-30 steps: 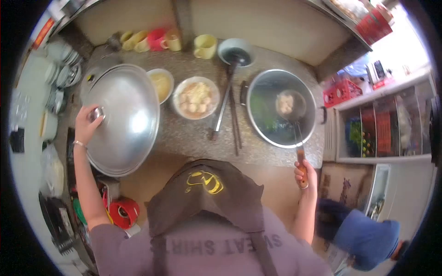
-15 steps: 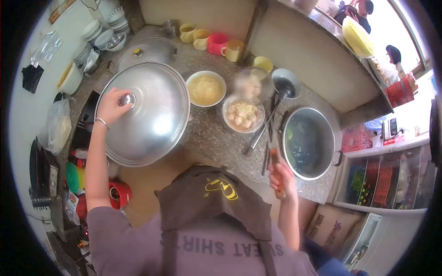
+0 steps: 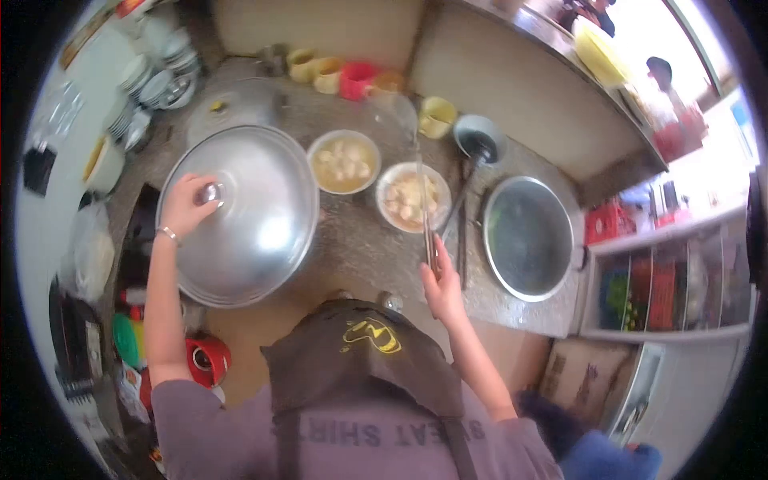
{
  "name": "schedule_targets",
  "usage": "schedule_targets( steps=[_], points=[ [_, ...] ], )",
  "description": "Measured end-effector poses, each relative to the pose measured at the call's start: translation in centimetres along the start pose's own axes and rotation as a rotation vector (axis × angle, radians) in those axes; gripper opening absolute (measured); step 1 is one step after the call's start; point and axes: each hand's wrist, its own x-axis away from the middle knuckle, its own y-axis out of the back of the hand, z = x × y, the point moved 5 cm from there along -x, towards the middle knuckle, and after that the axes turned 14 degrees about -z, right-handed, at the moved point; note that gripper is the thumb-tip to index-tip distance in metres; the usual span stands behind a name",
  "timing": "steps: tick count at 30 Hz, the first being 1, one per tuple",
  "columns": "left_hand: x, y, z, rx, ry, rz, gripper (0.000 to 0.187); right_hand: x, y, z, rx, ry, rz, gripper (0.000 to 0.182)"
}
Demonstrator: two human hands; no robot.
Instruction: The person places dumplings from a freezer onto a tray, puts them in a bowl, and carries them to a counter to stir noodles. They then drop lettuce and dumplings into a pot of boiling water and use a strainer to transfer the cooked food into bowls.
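My left hand (image 3: 189, 206) grips the round knob of a large metal lid (image 3: 260, 220) on the left. Fingers of my right hand (image 3: 442, 282) are wrapped round the wooden handle of a strainer (image 3: 396, 118), whose blurred, round head hangs above the bowls, near the cups. Under its shaft stands a bowl of noodles and pale pieces (image 3: 394, 196). To its left, a second bowl (image 3: 344, 163) holds several pale pieces in broth. A wide metal pot (image 3: 528, 238) with dark liquid and something green stands to the right.
A ladle (image 3: 478, 154) rests in a grey bowl behind. Several cups (image 3: 327, 75) line the back wall, beside another metal lid (image 3: 232, 112). Stacked dishes (image 3: 180, 58) stand at the back left. A person (image 3: 662, 76) is beyond the raised ledge (image 3: 552, 40).
The strainer has swung left, away from above the bowls' right side, with my right hand. Pale pieces now show in the left bowl. My left hand still holds the lid.
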Motion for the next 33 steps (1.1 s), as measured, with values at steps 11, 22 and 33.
schedule_targets(
  steps=[11, 22, 33],
  points=[
    [-1.4, -3.4, -2.5, 0.061, -0.057, -0.021, 0.035, 2.1, 19.5, -16.3, -0.288, -0.702, -0.744, 0.048],
    [-1.5, -4.9, -8.3, -0.01, -0.008, 0.021, 0.036, -0.9, 18.6, -21.3, -0.386, -0.852, -0.264, 0.014],
    [-0.7, -5.5, -10.6, -0.062, -0.01, 0.02, 0.036, 7.4, 23.5, -17.9, -1.735, -1.195, -0.216, 0.024]
  ],
)
